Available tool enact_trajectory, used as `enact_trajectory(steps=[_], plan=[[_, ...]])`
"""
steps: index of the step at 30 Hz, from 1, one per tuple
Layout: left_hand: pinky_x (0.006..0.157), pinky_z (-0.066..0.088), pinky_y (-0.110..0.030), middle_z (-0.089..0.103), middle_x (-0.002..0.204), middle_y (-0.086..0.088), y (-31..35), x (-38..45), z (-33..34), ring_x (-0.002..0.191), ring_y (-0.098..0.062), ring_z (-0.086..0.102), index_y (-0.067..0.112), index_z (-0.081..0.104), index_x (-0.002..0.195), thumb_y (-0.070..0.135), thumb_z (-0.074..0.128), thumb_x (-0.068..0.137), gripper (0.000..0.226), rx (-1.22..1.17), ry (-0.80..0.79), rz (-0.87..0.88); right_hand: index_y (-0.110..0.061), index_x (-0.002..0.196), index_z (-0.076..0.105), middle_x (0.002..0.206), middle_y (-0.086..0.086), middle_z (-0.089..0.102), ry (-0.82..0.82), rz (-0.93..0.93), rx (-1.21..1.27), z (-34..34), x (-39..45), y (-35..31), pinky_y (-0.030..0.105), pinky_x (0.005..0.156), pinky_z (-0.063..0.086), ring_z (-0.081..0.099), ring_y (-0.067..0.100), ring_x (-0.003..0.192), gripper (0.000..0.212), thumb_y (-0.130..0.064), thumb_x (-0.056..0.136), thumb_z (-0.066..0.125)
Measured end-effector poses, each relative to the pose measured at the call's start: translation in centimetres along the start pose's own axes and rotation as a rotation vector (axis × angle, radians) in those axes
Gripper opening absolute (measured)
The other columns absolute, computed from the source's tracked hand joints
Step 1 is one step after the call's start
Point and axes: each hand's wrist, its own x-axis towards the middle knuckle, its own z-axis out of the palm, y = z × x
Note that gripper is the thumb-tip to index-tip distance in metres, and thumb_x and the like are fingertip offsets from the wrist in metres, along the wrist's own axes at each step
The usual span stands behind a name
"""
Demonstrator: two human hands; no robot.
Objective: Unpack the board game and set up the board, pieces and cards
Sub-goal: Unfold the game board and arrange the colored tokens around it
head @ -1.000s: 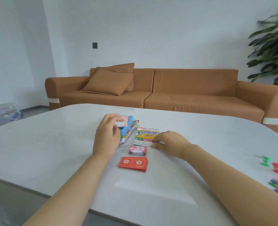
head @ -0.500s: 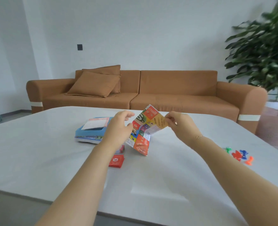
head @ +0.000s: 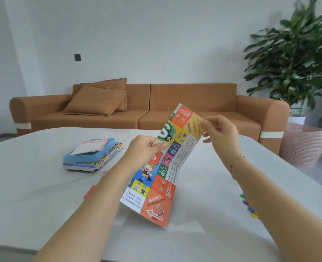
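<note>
We pinch the folded board (head: 167,165) in both hands, left hand (head: 145,148) and right hand (head: 219,132), mid-unfolding; next we likely spread it flat on the counter (head: 42,195).

The left hand (head: 144,148) and the right hand (head: 219,130) pinch the folded paper board (head: 164,167) between them, above the tabletop (head: 33,186).

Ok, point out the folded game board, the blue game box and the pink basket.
folded game board (head: 157,188): head view, printed face near its lower half.
blue game box (head: 92,157): head view, blue top tray.
pink basket (head: 303,144): head view, mesh side wall.
</note>
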Motion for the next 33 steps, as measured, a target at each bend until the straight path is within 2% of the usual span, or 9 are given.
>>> enact_trajectory(steps=[2,5,9,11,14,19,24,29,33], plan=[[0.065,0.043,-0.031,0.060,0.072,-0.011,0.2,0.1,0.4,0.067,-0.018,0.053,0.002,0.070,0.088,0.046,0.067,0.083,0.044,-0.073,0.033,-0.031,-0.010,0.105,0.060,0.089,0.004,0.067,-0.052,0.140,0.052,0.1,-0.5,-0.2,0.028,0.057,0.058,0.065,0.015,0.070,0.029,-0.032,0.088,0.065],[0.074,0.052,-0.043,0.071,0.089,-0.023,0.6,-0.2,0.9,0.074,-0.027,0.061,0.007,0.073,0.086,0.041,0.067,0.085,0.035,-0.164,0.140,-0.069,-0.007,0.099,0.066,0.088,0.009,0.069,-0.353,0.313,-0.046,0.2,-1.6,-0.4,0.033,0.061,0.060,0.066,0.017,0.072,0.038,-0.043,0.085,0.065],[0.074,0.054,-0.051,0.071,0.083,-0.022,0.8,-0.8,1.2,0.068,-0.030,0.062,-0.001,0.069,0.088,0.045,0.066,0.084,0.047,-0.211,0.222,-0.104,-0.009,0.097,0.068,0.093,0.007,0.073,-0.599,0.428,-0.093,0.6,-2.4,0.1,0.032,0.068,0.060,0.069,0.019,0.082,0.038,-0.044,0.083,0.065],[0.070,0.055,-0.044,0.073,0.082,-0.018,1.0,-1.2,1.5,0.069,-0.033,0.067,-0.004,0.069,0.090,0.043,0.066,0.086,0.047,-0.244,0.236,-0.115,-0.004,0.095,0.067,0.094,0.010,0.074,-0.584,0.436,-0.039,0.7,-2.3,0.2,0.032,0.068,0.060,0.070,0.023,0.085,0.037,-0.039,0.082,0.068],[0.080,0.056,-0.044,0.075,0.085,-0.014,1.2,-1.3,2.0,0.078,-0.030,0.072,-0.002,0.068,0.089,0.043,0.063,0.088,0.046,-0.377,0.193,-0.207,0.003,0.092,0.067,0.093,0.016,0.073,-0.521,0.425,0.039,0.7,-2.4,0.2,0.030,0.065,0.058,0.068,0.023,0.082,0.034,-0.031,0.084,0.069],[0.078,0.055,-0.036,0.075,0.085,-0.008,1.3,-1.1,1.5,0.075,-0.023,0.072,0.009,0.067,0.089,0.046,0.050,0.094,0.041,-0.599,0.035,-0.417,0.006,0.097,0.066,0.091,0.015,0.073,-0.457,0.406,0.038,0.7,-2.5,0.1,0.031,0.070,0.060,0.069,0.025,0.084,0.032,-0.025,0.090,0.062],[0.087,0.053,-0.039,0.073,0.102,-0.012,0.6,-1.0,1.6,0.093,-0.026,0.070,0.010,0.067,0.097,0.050,0.051,0.091,0.044,-0.721,-0.148,-0.483,0.006,0.096,0.062,0.089,0.011,0.071,-0.438,0.427,-0.024,0.9,-2.5,0.5,0.025,0.061,0.059,0.068,0.019,0.080,0.032,-0.026,0.092,0.059],[0.062,0.056,-0.026,0.073,0.075,-0.006,0.2,-0.6,1.7,0.064,-0.015,0.068,0.006,0.066,0.091,0.021,0.062,0.090,0.015,-0.767,-0.027,-0.416,0.005,0.097,0.062,0.092,0.010,0.071,-0.456,0.411,-0.087,1.0,-2.5,0.6,0.025,0.062,0.059,0.069,0.017,0.080,0.031,-0.026,0.093,0.056],[0.062,0.057,-0.026,0.074,0.076,-0.008,0.2,-0.5,1.7,0.063,-0.015,0.069,0.003,0.066,0.093,0.019,0.067,0.086,0.018,-0.751,0.029,-0.390,0.000,0.098,0.064,0.090,0.008,0.071,-0.455,0.384,-0.112,1.1,-2.6,0.4,0.025,0.063,0.059,0.068,0.015,0.078,0.031,-0.029,0.094,0.055]])
